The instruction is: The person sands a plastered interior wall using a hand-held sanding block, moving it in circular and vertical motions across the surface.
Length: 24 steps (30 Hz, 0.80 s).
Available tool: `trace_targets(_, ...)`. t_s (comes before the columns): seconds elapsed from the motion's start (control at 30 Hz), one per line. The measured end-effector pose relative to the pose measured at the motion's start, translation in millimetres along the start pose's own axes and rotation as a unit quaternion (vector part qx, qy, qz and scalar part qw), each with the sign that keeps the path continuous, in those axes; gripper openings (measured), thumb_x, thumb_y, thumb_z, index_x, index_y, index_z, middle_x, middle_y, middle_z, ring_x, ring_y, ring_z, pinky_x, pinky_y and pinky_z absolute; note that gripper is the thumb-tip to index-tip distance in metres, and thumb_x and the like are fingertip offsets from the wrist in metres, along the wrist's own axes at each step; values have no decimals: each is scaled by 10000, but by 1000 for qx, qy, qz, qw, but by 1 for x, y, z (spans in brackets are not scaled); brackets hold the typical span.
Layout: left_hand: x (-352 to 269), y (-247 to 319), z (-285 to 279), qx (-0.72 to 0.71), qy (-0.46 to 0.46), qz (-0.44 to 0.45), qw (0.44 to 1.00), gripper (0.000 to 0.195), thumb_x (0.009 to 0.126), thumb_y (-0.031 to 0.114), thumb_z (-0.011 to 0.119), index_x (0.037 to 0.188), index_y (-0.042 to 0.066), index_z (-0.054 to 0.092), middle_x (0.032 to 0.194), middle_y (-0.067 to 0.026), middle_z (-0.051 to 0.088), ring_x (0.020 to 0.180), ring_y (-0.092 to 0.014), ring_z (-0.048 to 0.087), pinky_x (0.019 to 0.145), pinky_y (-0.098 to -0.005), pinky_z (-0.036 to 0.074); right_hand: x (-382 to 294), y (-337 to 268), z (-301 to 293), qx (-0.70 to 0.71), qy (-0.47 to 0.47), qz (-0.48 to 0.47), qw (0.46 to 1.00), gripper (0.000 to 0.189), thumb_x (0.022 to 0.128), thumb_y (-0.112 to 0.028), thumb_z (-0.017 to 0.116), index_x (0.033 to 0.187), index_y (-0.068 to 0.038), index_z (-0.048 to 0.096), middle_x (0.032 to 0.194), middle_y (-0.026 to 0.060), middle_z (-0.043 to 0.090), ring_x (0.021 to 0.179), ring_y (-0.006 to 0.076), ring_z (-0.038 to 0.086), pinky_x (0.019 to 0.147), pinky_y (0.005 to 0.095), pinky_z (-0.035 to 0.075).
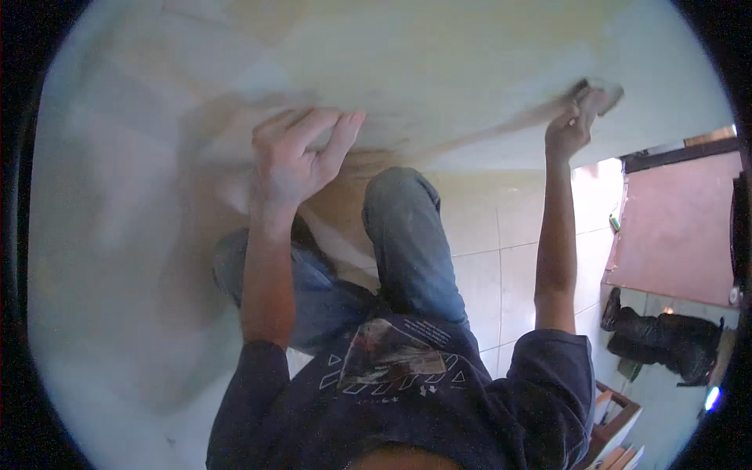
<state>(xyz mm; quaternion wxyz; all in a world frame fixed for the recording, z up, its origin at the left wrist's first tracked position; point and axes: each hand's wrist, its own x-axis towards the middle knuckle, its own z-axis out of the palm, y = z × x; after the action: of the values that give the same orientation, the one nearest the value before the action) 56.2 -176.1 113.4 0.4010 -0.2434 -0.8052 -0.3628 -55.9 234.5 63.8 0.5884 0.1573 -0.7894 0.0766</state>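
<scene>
Before me is a pale wall (446,64) with yellowish and whitish patches. My right hand (567,132) grips a small hand tool (614,97) with a dark edge, held up at the wall; motion blur hides its exact kind. To the left, my left hand (302,150) is raised close to the wall with its fingers bent and the thumb apart. Nothing shows in it, and I cannot tell whether its fingertips touch the surface. Between my arms, a bent knee in blue jeans (405,229) comes close to the foot of the wall.
Light floor tiles (476,229) run along the wall's base. At the right are a pink panel (675,223), a small green object (614,222) by its edge, and a person in dark clothes (664,343). A wooden open box or shelf (625,411) holds several flat items, lower right.
</scene>
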Motion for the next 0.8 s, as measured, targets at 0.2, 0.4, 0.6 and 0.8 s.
trace_targets(0.2,-5,-22,-4,9,35,10,999,201,764,131,743,625,78,608,565,-38,601,464,-186,560,431,-284,399,-34,-77,-13,75,-73,305,947,472,992,-257,353,1416,-49,358,1413,201,400,1066,245,613,839,334,491)
trace_targets(0.4,-6,-34,-5,8,33,9,999,191,772,157,744,647,67,630,595,-49,615,494,-178,575,464,-284,417,-37,-52,-60,244,-319,351,846,522,1003,-427,352,756,15,479,621,-15,373,609,85,333,513,275,283)
trace_targets(0.6,-2,-46,11,-1,66,25,997,241,765,225,750,613,92,617,551,-27,602,452,-181,574,422,-292,413,45,-84,-93,244,-236,457,822,620,972,-470,428,1095,115,591,1000,162,632,938,211,591,905,366,444)
trace_targets(0.8,-5,-26,35,-93,-67,-98,989,243,805,295,715,804,55,678,728,-85,676,672,-208,667,588,-308,504,48,-172,-81,326,-260,555,720,475,962,-380,499,1014,71,642,909,108,642,793,156,587,758,302,461)
